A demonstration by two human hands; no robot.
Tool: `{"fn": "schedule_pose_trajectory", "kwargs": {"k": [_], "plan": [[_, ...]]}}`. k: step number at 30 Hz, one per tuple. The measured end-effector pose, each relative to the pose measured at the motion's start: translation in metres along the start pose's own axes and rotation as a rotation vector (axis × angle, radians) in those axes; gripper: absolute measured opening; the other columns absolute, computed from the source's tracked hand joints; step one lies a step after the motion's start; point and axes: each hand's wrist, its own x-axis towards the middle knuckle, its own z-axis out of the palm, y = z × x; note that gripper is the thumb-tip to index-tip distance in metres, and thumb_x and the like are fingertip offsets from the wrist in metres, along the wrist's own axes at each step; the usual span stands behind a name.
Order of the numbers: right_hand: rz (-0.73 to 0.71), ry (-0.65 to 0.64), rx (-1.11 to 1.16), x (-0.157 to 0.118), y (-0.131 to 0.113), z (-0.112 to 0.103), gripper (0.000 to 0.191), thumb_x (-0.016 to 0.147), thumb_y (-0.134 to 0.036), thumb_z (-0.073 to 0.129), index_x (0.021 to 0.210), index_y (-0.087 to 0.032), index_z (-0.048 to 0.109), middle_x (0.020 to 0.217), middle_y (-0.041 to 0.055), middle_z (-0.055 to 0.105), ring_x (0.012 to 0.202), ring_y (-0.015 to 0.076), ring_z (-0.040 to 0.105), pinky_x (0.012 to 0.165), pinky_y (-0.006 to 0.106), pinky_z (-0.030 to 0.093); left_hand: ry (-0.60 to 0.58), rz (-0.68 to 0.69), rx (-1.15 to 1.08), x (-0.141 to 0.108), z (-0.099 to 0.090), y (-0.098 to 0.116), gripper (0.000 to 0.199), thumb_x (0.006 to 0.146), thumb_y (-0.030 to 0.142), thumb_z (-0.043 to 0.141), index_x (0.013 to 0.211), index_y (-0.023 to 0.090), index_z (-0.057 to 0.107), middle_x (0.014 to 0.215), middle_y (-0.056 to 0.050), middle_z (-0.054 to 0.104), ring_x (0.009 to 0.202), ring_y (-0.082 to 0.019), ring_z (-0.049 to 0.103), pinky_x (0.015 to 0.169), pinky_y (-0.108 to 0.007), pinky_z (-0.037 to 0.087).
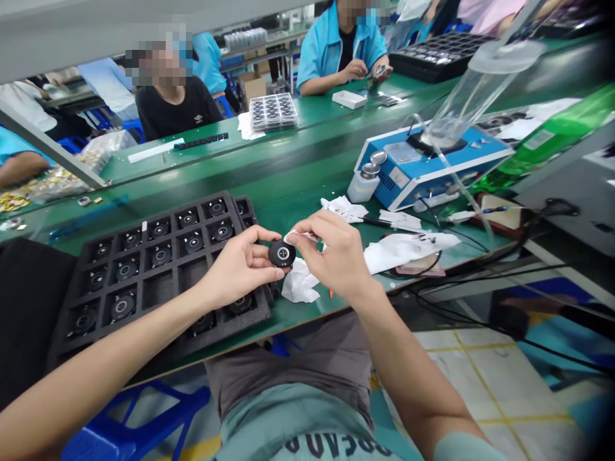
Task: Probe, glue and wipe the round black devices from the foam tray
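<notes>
A round black smartwatch body (282, 254) is held by its edge between the thumb and fingers of my left hand (245, 266), its back with a ringed sensor facing me. My right hand (331, 250) pinches a small white wipe (294, 237) against the upper right rim of the watch body. Below my hands and to the left, a black foam tray (192, 275) holds several similar watch bodies in square pockets. A crumpled white wipe (300, 283) lies on the green bench just under my right hand.
At right stand a pump bottle (364, 184), a blue machine (427, 163) with a clear tube (473, 96), and a green plastic bottle (548, 141). White cloths (408, 250) and cables lie nearby. Across the bench, a clear parts tray (273, 112) sits before two people.
</notes>
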Motion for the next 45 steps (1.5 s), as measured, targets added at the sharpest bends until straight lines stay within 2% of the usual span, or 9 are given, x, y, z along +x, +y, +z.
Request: {"fn": "schedule_pose_trajectory", "kwargs": {"k": [6, 18, 21, 24, 28, 32, 37, 42, 45], "plan": [[0.107, 0.094, 0.013, -0.003, 0.007, -0.012, 0.013, 0.093, -0.024, 0.065, 0.08, -0.023, 0.067, 0.079, 0.0021, 0.069, 0.071, 0.0177, 0.06, 0.068, 0.034, 0.048, 0.045, -0.021, -0.065, -0.002, -0.001, 0.0, 0.054, 0.069, 0.009, 0.087, 0.112, 0.017, 0.056, 0.096, -0.008, 0.081, 0.087, -0.022, 0.081, 0.082, -0.032, 0.063], [-0.136, -0.225, 0.099, -0.004, -0.016, 0.004, 0.011, 0.095, -0.021, 0.065, 0.086, -0.023, 0.071, 0.086, 0.0037, 0.072, 0.083, 0.0198, 0.062, 0.077, 0.038, 0.049, 0.046, -0.021, -0.01, -0.006, 0.01, -0.008, 0.048, 0.065, 0.003, 0.083, 0.103, 0.015, 0.057, 0.076, 0.001, 0.075, 0.068, -0.013, 0.075, 0.067, -0.023, 0.058], [-0.118, -0.167, 0.056, -0.01, -0.003, -0.003, 0.01, 0.093, -0.022, 0.069, 0.083, -0.024, 0.071, 0.082, 0.0036, 0.073, 0.08, 0.0209, 0.063, 0.075, 0.04, 0.049, 0.085, -0.032, -0.071, -0.02, -0.003, -0.004, 0.051, 0.065, 0.004, 0.084, 0.107, 0.016, 0.057, 0.08, -0.003, 0.077, 0.071, -0.017, 0.078, 0.07, -0.028, 0.061], [0.007, -0.04, 0.047, -0.017, 0.022, -0.012, 0.007, 0.089, -0.028, 0.073, 0.082, -0.027, 0.072, 0.078, 0.0037, 0.072, 0.074, 0.0223, 0.065, 0.069, 0.041, 0.05, 0.263, 0.053, -0.066, -0.046, -0.031, 0.01, 0.054, 0.064, 0.005, 0.086, 0.109, 0.014, 0.059, 0.088, -0.007, 0.078, 0.081, -0.023, 0.079, 0.076, -0.032, 0.063], [0.104, 0.059, 0.116, -0.028, 0.052, -0.016, 0.01, 0.074, -0.037, 0.087, 0.078, -0.034, 0.078, 0.069, 0.0081, 0.075, 0.055, 0.0217, 0.063, 0.054, 0.042, 0.047, 0.695, 0.255, 0.105, -0.096, -0.083, 0.025, 0.061, 0.06, 0.005, 0.089, 0.115, 0.014, 0.063, 0.092, -0.005, 0.075, 0.085, -0.022, 0.076, 0.081, -0.034, 0.062], [0.262, 0.07, 0.143, -0.039, 0.058, -0.012, 0.018, 0.067, -0.052, 0.088, 0.073, -0.038, 0.08, 0.067, 0.0105, 0.075, 0.052, 0.0255, 0.063, 0.054, 0.049, 0.048, 0.856, 0.222, 0.254, -0.143, -0.116, 0.016, 0.059, 0.06, 0.011, 0.09, 0.114, 0.014, 0.066, 0.097, -0.005, 0.074, 0.085, -0.016, 0.071, 0.08, -0.028, 0.06], [0.442, 0.068, 0.118, -0.046, 0.049, -0.011, 0.029, 0.058, -0.063, 0.089, 0.069, -0.039, 0.079, 0.071, 0.0128, 0.076, 0.057, 0.0319, 0.065, 0.063, 0.059, 0.048, 0.826, 0.057, 0.45, -0.171, -0.123, -0.008, 0.055, 0.065, 0.02, 0.089, 0.116, 0.014, 0.068, 0.099, -0.007, 0.076, 0.093, -0.02, 0.072, 0.087, -0.032, 0.058], [0.536, 0.066, 0.125, -0.05, 0.041, -0.011, 0.036, 0.054, -0.067, 0.089, 0.07, -0.037, 0.078, 0.074, 0.0143, 0.076, 0.064, 0.0356, 0.068, 0.066, 0.061, 0.048, 0.654, 0.065, 0.727, -0.163, -0.115, -0.032, 0.048, 0.074, 0.022, 0.082, 0.119, 0.016, 0.069, 0.118, -0.011, 0.076, 0.107, -0.025, 0.071, 0.102, -0.041, 0.051], [0.506, 0.005, 0.035, -0.057, 0.046, -0.013, 0.04, 0.062, -0.068, 0.083, 0.081, -0.033, 0.078, 0.08, 0.0129, 0.077, 0.071, 0.0364, 0.071, 0.069, 0.059, 0.052, 0.641, 0.081, 0.765, -0.154, -0.113, -0.043, 0.047, 0.071, 0.019, 0.081, 0.117, 0.019, 0.07, 0.117, -0.009, 0.076, 0.107, -0.026, 0.07, 0.103, -0.045, 0.05]]}}
